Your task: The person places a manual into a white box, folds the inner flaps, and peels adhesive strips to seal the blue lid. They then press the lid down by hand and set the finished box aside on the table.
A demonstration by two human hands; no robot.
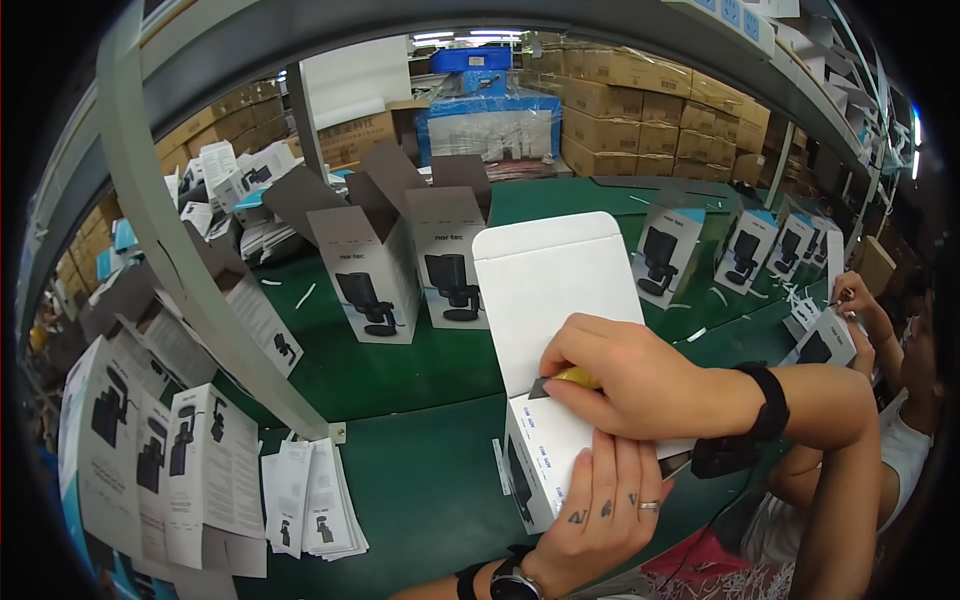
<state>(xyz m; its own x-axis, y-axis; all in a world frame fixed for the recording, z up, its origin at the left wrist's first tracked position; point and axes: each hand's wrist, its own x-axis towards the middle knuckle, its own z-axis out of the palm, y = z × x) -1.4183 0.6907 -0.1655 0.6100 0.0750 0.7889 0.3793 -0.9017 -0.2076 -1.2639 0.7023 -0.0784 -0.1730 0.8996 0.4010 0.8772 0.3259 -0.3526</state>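
A white carton lies on the green bench in front of me, its wide lid flap raised. Strips with blue printing run along its top face. My right hand is closed round a yellow utility knife, whose dark tip sits at the fold where flap and carton meet. Most of the knife is hidden by the fingers. Below it, my left hand rests with straight fingers flat on the carton's top; its thumb is out of sight.
Two open-topped cartons stand beyond, left of the flap. More cartons line the right. Folded leaflets and upright cartons are at left, near a metal post. A co-worker's hands handle another carton at far right.
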